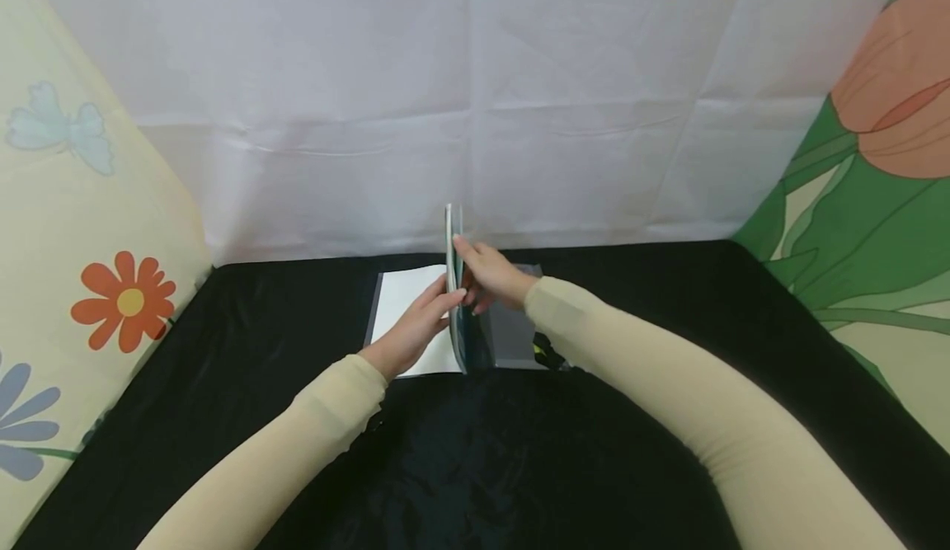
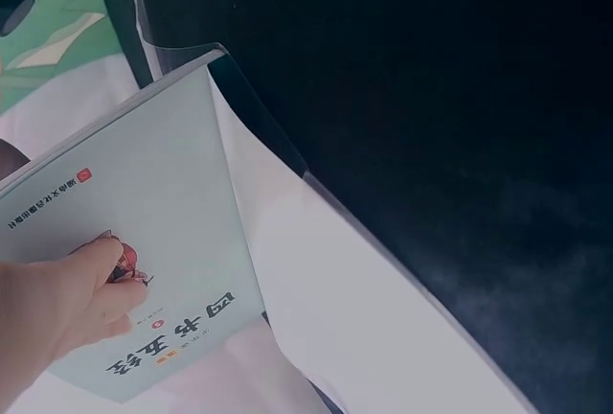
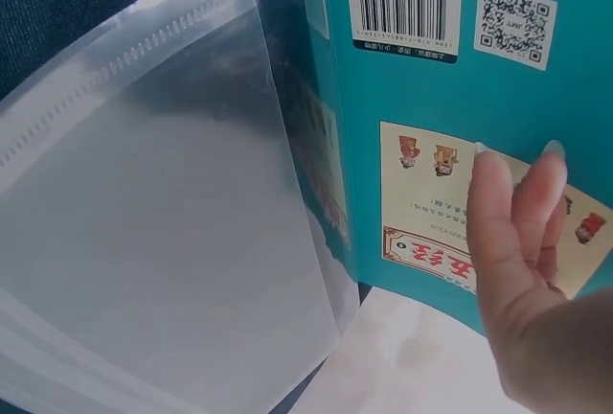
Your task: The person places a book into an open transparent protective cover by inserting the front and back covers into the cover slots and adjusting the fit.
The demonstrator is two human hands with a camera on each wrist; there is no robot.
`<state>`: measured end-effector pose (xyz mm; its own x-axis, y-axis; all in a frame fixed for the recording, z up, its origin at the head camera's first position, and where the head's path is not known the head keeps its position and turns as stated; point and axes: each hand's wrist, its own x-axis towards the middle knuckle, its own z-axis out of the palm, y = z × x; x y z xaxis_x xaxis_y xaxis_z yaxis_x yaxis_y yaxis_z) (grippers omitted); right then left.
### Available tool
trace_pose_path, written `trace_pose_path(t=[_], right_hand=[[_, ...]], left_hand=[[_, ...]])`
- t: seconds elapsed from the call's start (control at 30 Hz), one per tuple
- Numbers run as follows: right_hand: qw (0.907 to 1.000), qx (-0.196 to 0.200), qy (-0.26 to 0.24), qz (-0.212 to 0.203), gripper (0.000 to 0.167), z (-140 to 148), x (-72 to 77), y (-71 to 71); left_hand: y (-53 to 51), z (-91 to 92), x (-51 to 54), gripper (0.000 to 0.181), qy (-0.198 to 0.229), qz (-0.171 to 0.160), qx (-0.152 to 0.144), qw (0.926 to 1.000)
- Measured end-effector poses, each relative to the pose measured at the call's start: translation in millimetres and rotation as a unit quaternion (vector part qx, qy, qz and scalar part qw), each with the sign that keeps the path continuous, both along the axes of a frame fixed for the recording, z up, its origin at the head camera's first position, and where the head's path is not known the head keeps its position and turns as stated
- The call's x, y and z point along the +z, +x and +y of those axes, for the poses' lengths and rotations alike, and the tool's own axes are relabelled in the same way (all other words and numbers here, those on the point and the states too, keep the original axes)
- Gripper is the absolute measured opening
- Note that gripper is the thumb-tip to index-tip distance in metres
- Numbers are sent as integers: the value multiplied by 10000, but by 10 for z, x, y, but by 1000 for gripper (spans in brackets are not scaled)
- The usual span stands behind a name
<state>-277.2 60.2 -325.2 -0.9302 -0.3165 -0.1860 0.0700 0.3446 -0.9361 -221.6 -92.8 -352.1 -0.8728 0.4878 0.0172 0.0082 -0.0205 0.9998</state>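
A thin book with a pale green front cover (image 2: 158, 174) and a teal back cover (image 3: 431, 88) stands on edge between my hands. My left hand (image 1: 416, 327) holds it from the front side, its fingers on the cover in the left wrist view and its thumb at the near edge in the head view. On the other side, the fairly straight fingers of my right hand (image 3: 522, 261) touch the back cover. A clear plastic book jacket (image 3: 163, 213) spreads out beside the back cover. A white sheet (image 2: 316, 270) lies beneath the book's front side.
The black tablecloth (image 1: 445, 467) lies under everything. A white cloth backdrop (image 1: 475, 105) hangs behind the table. Flower-printed panels (image 1: 126, 303) stand at both sides. A small black and yellow item (image 1: 545, 352) shows by the right sleeve.
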Motion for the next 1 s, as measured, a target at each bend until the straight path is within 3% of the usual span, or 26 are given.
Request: trace_pose_path(t=[0.43,0.67,0.83,1.0], right_hand=[[10000,-1,-9,-23,53,10,8,21],[9999,-29,96,140,54,41,25,15],[9990,-353,104,247,45,53,90,11],[9961,-660,349,465,37,81,155,0]], left_hand=[[8,10,-25,57,219,15,99,9997],[-1,-10,21,56,254,-84,98,9996],[0,-22,73,58,70,-203,108,9997],[5,-21,134,61,-250,-281,310,9988]])
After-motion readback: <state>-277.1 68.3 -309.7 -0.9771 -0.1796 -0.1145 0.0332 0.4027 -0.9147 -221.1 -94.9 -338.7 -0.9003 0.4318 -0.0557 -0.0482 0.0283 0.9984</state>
